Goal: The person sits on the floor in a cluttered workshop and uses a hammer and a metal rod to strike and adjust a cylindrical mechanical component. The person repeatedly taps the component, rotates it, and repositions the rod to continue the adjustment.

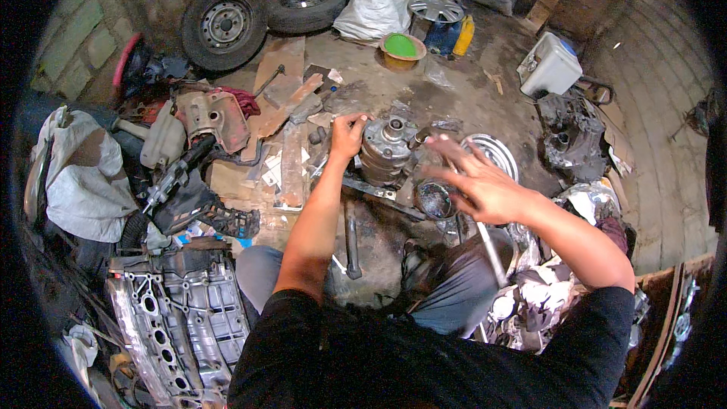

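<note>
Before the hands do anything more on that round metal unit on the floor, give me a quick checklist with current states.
1. Left hand gripping the round metal unit at its left edge: ok.
2. Right hand free, fingers spread above the floor: ok; it looks blurred, so probably moving.
3. Unit upright, hub facing up: ok.
4. Small dark cup beside the unit, under the right hand: not ok, easy to knock.
5. Long metal bar on the floor between the knees, within reach: ok.
6. Unit fixed to the plate under it: cannot tell.
</note>
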Tool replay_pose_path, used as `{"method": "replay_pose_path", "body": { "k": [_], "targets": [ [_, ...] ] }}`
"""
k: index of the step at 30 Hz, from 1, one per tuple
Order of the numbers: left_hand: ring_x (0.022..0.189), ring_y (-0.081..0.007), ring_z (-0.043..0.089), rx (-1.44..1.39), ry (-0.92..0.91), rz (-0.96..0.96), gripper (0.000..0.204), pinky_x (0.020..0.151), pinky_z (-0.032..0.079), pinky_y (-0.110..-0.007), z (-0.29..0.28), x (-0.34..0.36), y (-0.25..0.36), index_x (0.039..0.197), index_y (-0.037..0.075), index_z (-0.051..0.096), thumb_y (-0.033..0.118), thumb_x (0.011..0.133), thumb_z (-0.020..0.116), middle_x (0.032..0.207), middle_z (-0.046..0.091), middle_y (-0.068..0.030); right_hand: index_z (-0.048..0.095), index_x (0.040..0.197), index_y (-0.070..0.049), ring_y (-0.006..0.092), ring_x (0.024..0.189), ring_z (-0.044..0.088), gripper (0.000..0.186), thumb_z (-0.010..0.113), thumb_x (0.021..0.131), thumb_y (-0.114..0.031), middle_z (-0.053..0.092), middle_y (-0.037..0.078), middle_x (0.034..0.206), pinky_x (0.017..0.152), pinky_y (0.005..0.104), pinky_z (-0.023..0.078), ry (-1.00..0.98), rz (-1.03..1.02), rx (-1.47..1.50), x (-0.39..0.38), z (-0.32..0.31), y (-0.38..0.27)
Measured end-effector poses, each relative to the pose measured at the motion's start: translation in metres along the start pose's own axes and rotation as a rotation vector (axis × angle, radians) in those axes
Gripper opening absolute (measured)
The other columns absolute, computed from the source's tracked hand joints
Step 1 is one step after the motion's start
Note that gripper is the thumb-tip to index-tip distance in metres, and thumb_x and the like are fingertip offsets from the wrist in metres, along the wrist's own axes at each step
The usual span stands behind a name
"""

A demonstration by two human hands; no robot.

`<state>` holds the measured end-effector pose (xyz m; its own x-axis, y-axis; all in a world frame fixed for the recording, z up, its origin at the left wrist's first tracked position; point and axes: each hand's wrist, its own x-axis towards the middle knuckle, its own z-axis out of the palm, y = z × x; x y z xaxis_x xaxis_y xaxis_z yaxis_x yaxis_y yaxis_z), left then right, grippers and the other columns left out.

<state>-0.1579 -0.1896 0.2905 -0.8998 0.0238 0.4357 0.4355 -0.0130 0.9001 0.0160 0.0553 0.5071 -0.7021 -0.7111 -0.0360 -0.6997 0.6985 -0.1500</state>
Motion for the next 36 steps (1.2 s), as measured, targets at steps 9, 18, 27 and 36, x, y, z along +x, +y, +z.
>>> {"method": "replay_pose_path", "body": {
  "k": [9, 18, 27, 36],
  "targets": [
    [0.083, -0.0202, 0.068, 0.022, -0.019, 0.065, 0.027, 0.077, 0.050, -0.033, -0.002, 0.003, 0.000, 0.090, -0.008, 0.071, 0.017, 0.089, 0.059, 0.085, 0.073, -0.0160, 0.050, 0.131, 0.002, 0.0377, 0.122, 0.052, 0.046, 0.057, 0.088, -0.013, 0.055, 0.024, 0.125, 0.105, 0.0497, 0.039, -0.046, 0.419, -0.565, -0.007, 0.015, 0.083],
    [0.080, -0.0168, 0.065, -0.086, 0.108, -0.031, 0.025, 0.076, 0.049, -0.032, -0.010, -0.005, -0.020, 0.091, -0.009, 0.070, 0.014, 0.091, 0.060, 0.084, 0.073, -0.0154, 0.066, 0.094, 0.000, 0.0340, 0.083, 0.073, 0.014, 0.058, 0.086, -0.008, 0.071, 0.019, 0.088, 0.069, 0.0463, 0.059, 0.128, 0.478, -0.561, 0.117, 0.025, 0.142],
    [0.082, -0.0198, 0.067, -0.008, 0.057, -0.023, 0.023, 0.077, 0.050, -0.032, -0.011, -0.004, -0.010, 0.093, -0.010, 0.070, 0.012, 0.091, 0.062, 0.086, 0.073, -0.0167, 0.066, 0.093, 0.001, 0.0396, 0.088, 0.070, 0.013, 0.058, 0.082, -0.002, 0.070, 0.023, 0.090, 0.073, 0.0482, 0.057, 0.070, 0.136, -0.394, 0.202, 0.024, 0.149],
    [0.076, -0.0222, 0.066, 0.071, 0.106, 0.006, 0.023, 0.075, 0.050, -0.034, -0.007, -0.013, -0.010, 0.091, -0.010, 0.068, 0.013, 0.091, 0.063, 0.082, 0.072, -0.0162, 0.045, 0.147, -0.016, 0.0395, 0.102, 0.066, 0.066, 0.050, 0.083, -0.003, 0.068, 0.024, 0.110, 0.086, 0.0459, 0.051, -0.183, -0.310, 0.032, 0.271, 0.018, 0.092]
  ]
}}
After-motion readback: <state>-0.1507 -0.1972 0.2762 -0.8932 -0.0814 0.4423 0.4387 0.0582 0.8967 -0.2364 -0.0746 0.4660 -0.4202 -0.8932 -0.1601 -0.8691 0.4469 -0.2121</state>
